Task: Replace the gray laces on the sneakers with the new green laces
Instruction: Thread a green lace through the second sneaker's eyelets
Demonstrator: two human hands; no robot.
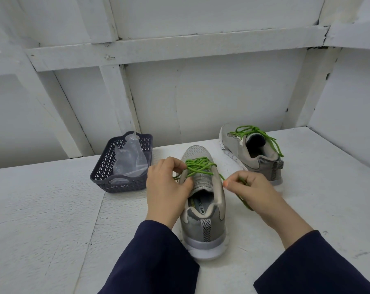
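Note:
A grey sneaker (203, 219) stands in the middle of the white table, heel toward me, with a green lace (198, 166) crossed through its eyelets. My left hand (167, 187) grips the lace at the shoe's left side, fingers curled over the eyelets. My right hand (250, 189) pinches the lace's other end to the right of the shoe, and the loose tail trails under my wrist. A second grey sneaker (252, 153) sits at the back right, laced in green with a tied bow (252, 130).
A dark plastic basket (107, 177) holding a clear plastic bag (131, 158) stands left of the near shoe. White wooden walls close the table at the back and right. My dark sleeves cross the front edge.

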